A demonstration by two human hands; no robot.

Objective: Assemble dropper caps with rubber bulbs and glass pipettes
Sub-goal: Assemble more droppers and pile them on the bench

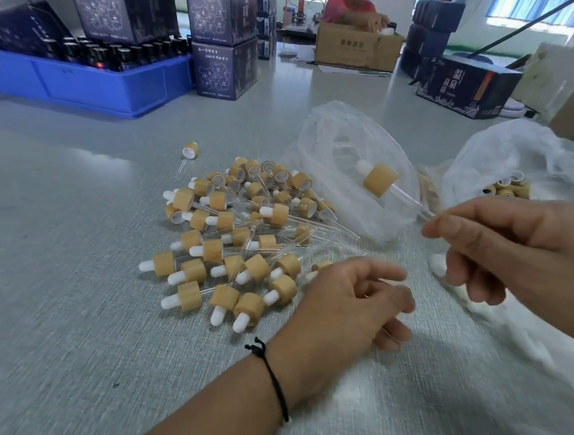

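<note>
My right hand (516,253) pinches the tip of a glass pipette (412,201) belonging to an assembled dropper, held in the air. Its bamboo cap (380,179) and white rubber bulb (363,167) point up and left. My left hand (344,301) hovers low over the table just right of a pile of assembled droppers (233,234), fingers curled. A faint glassy streak shows between those fingers, too blurred to tell whether they hold anything. A lone cap with a pipette (190,151) lies apart at the pile's far left.
A clear plastic bag (341,136) lies behind the held dropper. Another bag (510,156) at right contains loose bamboo caps (507,188), with white bulbs (438,265) beneath my right hand. A blue crate (102,84) of dark bottles, stacked dark boxes (223,43) and a person at a carton stand far back.
</note>
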